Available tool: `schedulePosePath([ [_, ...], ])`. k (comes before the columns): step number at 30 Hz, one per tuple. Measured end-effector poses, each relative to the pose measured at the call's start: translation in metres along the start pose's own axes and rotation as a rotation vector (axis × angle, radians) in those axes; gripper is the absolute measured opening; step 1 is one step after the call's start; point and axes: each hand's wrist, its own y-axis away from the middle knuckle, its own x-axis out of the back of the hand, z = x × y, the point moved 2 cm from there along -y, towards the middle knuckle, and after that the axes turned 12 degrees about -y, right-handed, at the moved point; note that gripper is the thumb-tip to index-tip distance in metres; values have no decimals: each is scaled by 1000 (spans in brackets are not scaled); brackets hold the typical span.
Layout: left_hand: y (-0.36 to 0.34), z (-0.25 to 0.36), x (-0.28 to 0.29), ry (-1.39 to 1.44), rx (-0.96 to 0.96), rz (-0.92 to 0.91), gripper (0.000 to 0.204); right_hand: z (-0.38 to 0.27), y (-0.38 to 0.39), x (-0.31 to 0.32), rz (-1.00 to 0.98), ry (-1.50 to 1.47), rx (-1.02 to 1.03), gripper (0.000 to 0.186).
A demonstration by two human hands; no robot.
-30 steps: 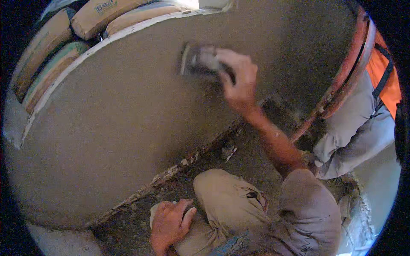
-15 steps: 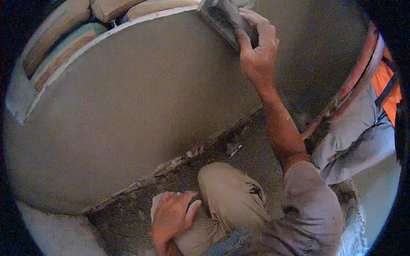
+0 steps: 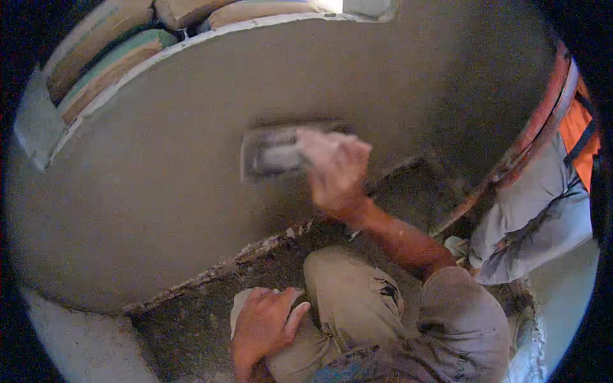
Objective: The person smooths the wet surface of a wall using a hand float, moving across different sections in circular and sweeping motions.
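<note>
My right hand point(image 3: 338, 169), blurred by motion, grips a rectangular plastering float point(image 3: 271, 155) against the smooth grey plastered wall point(image 3: 147, 191) in front of me, around the middle of the view. My left hand point(image 3: 268, 322) rests palm-down over my bent left leg at the bottom, fingers loosely bent and thumb apart. My other knee point(image 3: 338, 281), in dusty khaki trousers, is just beside it. A rough, crumbly edge point(image 3: 242, 255) runs along the wall's foot above the dark, dirty floor point(image 3: 191, 319).
Brown paper sacks point(image 3: 105, 73) lie beyond the wall's pale upper edge at top left. A red pipe-like bar point(image 3: 533, 131) curves down the right side. Behind it is another person in grey trousers point(image 3: 523, 223) and orange clothing point(image 3: 575, 147), close to my right arm.
My right hand went up with the float half a second ago and is now lower and further left on the wall. My left hand stays on my leg.
</note>
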Motion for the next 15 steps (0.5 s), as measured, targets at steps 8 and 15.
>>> schedulePosePath([
  [8, -4, -7, -11, 62, -5, -9, 30, 52, -120, 46, 354, 64, -131, 37],
  [15, -2, -5, -3, 12, -19, -16, 28, -5, -69, -10, 136, -9, -83, 40],
])
